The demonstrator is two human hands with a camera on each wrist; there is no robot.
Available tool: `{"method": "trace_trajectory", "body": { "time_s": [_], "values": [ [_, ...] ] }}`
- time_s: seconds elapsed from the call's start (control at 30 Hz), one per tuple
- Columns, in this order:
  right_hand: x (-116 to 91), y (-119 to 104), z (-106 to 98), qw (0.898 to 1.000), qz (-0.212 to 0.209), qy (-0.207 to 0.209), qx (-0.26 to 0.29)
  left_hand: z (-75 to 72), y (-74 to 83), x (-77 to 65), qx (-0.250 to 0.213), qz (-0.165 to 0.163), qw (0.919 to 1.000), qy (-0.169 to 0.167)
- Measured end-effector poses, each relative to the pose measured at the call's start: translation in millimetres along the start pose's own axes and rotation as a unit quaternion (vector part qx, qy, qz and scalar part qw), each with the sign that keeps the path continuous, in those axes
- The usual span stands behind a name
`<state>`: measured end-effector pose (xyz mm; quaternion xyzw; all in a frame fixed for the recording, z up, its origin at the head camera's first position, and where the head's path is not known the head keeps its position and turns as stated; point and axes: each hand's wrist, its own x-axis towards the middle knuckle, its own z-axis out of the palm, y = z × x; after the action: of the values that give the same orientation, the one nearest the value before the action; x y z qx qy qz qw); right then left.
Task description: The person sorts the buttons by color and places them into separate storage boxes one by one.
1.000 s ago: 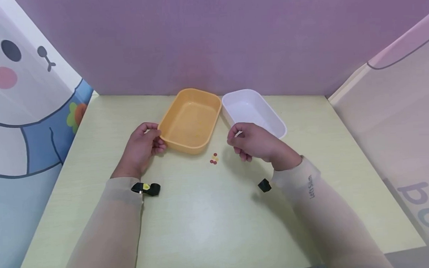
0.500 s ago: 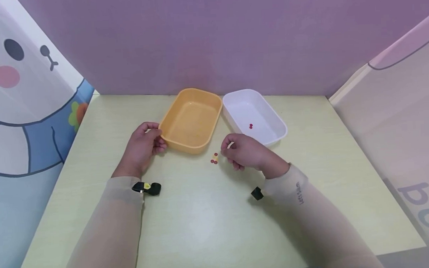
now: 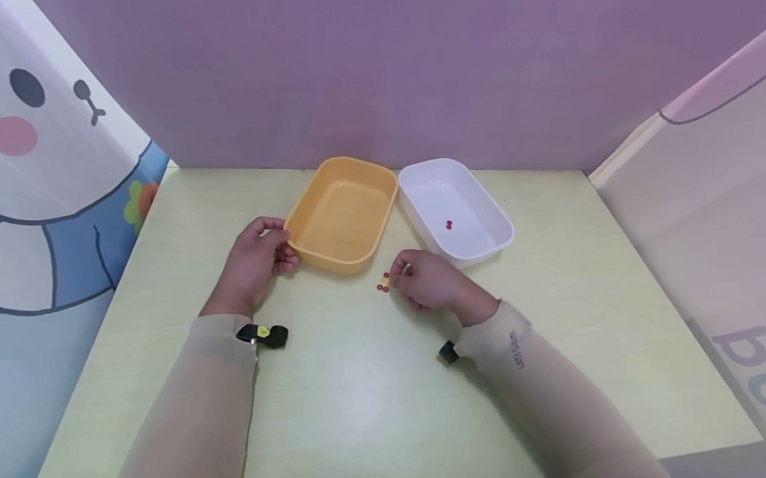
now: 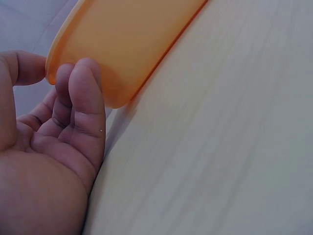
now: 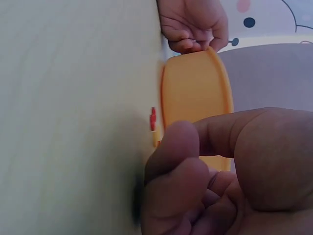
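Observation:
My left hand (image 3: pixel 251 261) pinches the near left corner of a yellow-orange plastic box (image 3: pixel 341 223), thumb on one side of the rim, fingers below. In the left wrist view the thumb meets the edge of this box (image 4: pixel 122 49). My right hand (image 3: pixel 427 281) hovers low, loosely curled, its fingertips beside a small cluster of red pieces (image 3: pixel 380 287) and yellow pieces (image 3: pixel 384 282) on the table. Nothing shows between its thumb and index finger. The right wrist view shows red pieces (image 5: pixel 153 119) just beyond these fingers. Two small red pieces (image 3: pixel 449 225) lie inside a white box (image 3: pixel 432 195).
Both boxes stand side by side near the back of the pale table (image 3: pixel 357 394). A purple panel (image 3: pixel 383 70) rises behind them. Printed cartoon panels flank the table, one on the left (image 3: pixel 14 209) and one on the right (image 3: pixel 705 207).
The right hand has moved left and toward me, from over the white box to the small pieces. The red pieces in the white box came into view. The left hand stays on the yellow-orange box.

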<state>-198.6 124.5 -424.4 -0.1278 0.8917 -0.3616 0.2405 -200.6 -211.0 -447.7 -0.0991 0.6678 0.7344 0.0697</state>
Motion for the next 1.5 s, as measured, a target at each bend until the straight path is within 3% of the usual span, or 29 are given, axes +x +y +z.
{"method": "trace_trajectory", "body": {
  "time_s": [0.57, 1.5],
  "values": [
    [6.3, 8.4, 9.6, 1.000, 0.003, 0.026, -0.008, -3.4, -0.8, -1.2, 0.000, 0.004, 1.0000, 0.001],
    [6.1, 12.0, 10.4, 1.000, 0.000, 0.026, -0.015, -2.5, 0.6, -1.6, 0.005, 0.006, 1.0000, 0.003]
  ]
}}
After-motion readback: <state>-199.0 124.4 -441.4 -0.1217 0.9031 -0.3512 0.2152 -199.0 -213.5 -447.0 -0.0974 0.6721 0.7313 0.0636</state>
